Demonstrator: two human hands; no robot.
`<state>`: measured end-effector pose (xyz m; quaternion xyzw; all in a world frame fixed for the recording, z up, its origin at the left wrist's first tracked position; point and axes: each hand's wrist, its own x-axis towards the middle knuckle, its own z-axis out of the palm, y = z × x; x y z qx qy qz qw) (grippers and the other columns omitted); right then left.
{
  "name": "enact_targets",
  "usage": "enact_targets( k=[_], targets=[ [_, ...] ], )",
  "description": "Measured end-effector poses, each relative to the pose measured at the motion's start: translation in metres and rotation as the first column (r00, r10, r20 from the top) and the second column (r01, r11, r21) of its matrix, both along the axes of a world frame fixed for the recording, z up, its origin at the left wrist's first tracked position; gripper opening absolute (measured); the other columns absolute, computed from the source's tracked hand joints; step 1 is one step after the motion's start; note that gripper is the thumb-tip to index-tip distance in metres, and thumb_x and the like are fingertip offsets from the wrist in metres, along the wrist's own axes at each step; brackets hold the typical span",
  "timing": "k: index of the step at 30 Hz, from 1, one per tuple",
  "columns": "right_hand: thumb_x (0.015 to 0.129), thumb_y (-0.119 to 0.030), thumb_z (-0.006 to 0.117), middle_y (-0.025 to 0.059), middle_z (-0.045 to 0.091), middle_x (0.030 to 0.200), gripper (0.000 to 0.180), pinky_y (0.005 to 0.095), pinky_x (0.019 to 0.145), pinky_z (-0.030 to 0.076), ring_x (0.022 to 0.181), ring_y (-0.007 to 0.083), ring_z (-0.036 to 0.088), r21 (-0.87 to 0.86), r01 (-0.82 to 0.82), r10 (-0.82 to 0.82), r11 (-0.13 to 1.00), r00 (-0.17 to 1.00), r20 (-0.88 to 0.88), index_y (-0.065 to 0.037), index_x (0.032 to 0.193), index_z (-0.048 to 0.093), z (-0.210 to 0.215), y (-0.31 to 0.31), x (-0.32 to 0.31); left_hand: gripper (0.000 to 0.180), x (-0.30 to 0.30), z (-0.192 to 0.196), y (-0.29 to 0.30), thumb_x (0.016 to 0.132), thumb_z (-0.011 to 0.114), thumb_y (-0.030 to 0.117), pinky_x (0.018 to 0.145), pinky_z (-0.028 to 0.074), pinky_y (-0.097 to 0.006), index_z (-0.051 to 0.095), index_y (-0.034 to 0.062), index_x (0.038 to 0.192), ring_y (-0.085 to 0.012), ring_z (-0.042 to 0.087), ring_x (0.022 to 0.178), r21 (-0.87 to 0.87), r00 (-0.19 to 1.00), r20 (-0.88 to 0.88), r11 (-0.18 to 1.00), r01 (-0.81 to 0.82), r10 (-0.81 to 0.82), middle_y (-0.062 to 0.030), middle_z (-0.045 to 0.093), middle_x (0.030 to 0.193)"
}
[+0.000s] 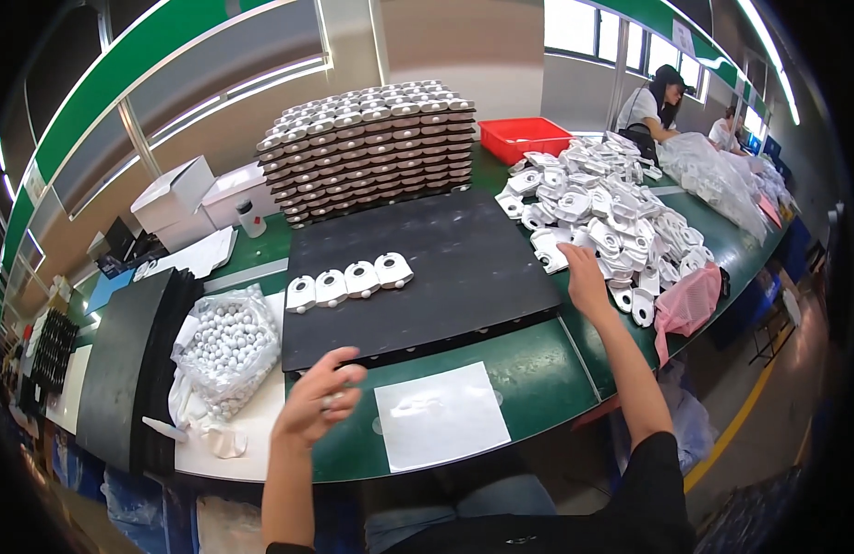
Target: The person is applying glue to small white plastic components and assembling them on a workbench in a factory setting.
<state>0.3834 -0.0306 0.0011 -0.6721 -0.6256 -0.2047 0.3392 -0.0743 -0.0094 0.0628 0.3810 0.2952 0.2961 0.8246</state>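
My left hand [321,399] is above the table's front edge, fingers curled around a few small white balls [355,373]. At the near left edge of a heap of white plastic parts [598,198], my right hand [586,284] has its fingertips closed on one white part [549,251]. Each part has a rounded end with a round hole. On the black foam sheet [464,268] between my hands, several such parts [360,279] stand in a row, small white balls at their near ends.
A clear bag of white balls [231,342] lies left, beside black sheets [122,369]. Stacked trays of parts [371,152] rise behind the foam. A red bin [524,138], pink mesh cloth [690,300] and white paper sheet [442,415] are around. A person [653,106] works far right.
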Motion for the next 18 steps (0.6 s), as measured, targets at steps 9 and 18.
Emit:
enact_targets(
  k=[9,18],
  targets=[
    [0.066,0.005,0.055,0.0112,0.053,0.100,0.055,0.0369,0.081,0.044,0.100,0.0302,0.047,-0.414,0.040,0.086,0.909,0.956,0.281,-0.007,0.119,0.046,0.021,0.022,0.026,0.027,0.083,-0.038,0.022,0.087,0.053,0.033,0.037,0.020,-0.014,0.051,0.0068,0.091,-0.0021,0.026,0.047,-0.018,0.978,0.157,0.990,0.139,-0.135,0.0034,0.040,0.062],
    [0.078,-0.002,0.053,0.0116,0.057,0.080,0.010,0.0310,0.066,0.044,0.072,0.0226,0.055,-0.029,-0.034,0.021,0.999,0.930,-0.367,-0.001,0.087,0.058,0.057,-0.051,-0.059,0.032,0.077,-0.041,0.011,0.086,0.056,0.016,0.039,0.023,-0.014,0.049,0.0111,0.117,-0.0026,0.029,0.050,0.031,0.971,0.236,0.999,0.015,-0.022,-0.0007,0.053,0.089]
  ],
)
